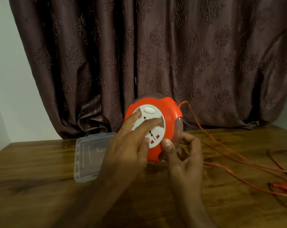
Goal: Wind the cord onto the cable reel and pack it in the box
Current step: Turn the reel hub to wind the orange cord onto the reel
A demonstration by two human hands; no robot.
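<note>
Left hand (131,145) fingers spread flat on the white socket face, likely to turn it | right hand (180,148) pinches the cable reel (169,109) lower rim, steadying it upright on the bench (40,186) | cord (221,142) trails loose to the right, unwound | box (88,155) just left of the left hand, waiting

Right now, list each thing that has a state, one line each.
Cable reel: upright on edge, held by both hands.
Cord: mostly unwound, loose across the table.
Box: closed, lid on.
Left hand: fingers straight, pressing the white dial.
Right hand: gripping the reel's lower edge.
Curtain: drawn.
</note>
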